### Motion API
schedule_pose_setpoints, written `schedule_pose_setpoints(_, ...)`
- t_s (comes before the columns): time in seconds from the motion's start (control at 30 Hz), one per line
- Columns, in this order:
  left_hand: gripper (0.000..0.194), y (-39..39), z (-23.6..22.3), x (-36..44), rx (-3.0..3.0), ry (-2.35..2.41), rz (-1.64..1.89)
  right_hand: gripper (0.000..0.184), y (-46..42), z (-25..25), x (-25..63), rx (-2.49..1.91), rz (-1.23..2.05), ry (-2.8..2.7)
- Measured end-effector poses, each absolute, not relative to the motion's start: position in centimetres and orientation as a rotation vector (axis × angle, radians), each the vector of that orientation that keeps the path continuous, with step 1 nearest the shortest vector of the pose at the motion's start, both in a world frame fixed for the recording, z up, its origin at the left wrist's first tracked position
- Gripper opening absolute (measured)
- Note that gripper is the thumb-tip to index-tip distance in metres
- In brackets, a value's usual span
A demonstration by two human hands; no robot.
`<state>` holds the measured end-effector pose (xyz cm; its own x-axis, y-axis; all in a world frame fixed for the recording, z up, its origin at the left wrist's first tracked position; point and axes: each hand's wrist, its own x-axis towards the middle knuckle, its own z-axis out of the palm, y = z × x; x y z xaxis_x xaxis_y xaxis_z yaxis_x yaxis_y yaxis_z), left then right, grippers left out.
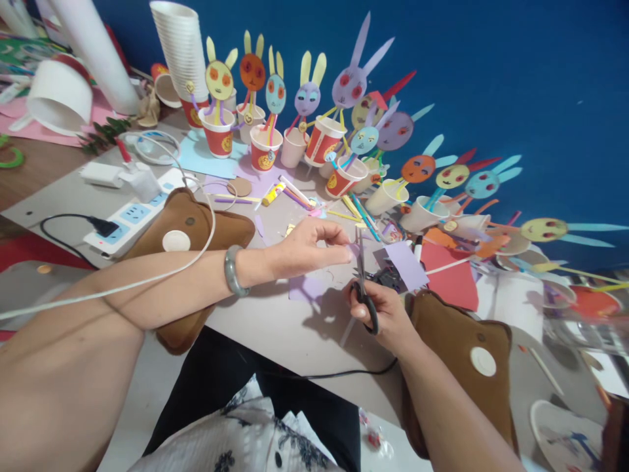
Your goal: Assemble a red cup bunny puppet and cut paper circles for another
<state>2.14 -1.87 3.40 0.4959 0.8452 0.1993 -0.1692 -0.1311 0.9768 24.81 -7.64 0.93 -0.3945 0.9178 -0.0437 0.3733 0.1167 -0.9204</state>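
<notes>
My right hand (386,314) grips a pair of black-handled scissors (366,305), their blades pointing up and away from me. My left hand (314,246) pinches a small piece of purple paper (353,250) right beside the blades. Whether the blades touch that paper I cannot tell. Below the left hand a purple paper sheet (305,288) lies on the table, and another purple piece (407,265) is to the right of the scissors, over a dark object.
Paper cups with rabbit figures (219,134) line the blue wall. A power strip (132,219) with cables lies left; a white cable crosses my left forearm. Brown cushions (462,367) lie under both arms. Red paper (449,275) and a glue stick (273,194) lie on the table.
</notes>
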Motion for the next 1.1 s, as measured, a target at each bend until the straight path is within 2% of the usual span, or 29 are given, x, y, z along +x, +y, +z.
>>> schedule_pose_setpoints(1.1,0.020,-1.83,3.23,2.24,1.430,0.599,1.037,0.070,-7.74,0.77,24.92,-1.271,1.265,-1.840)
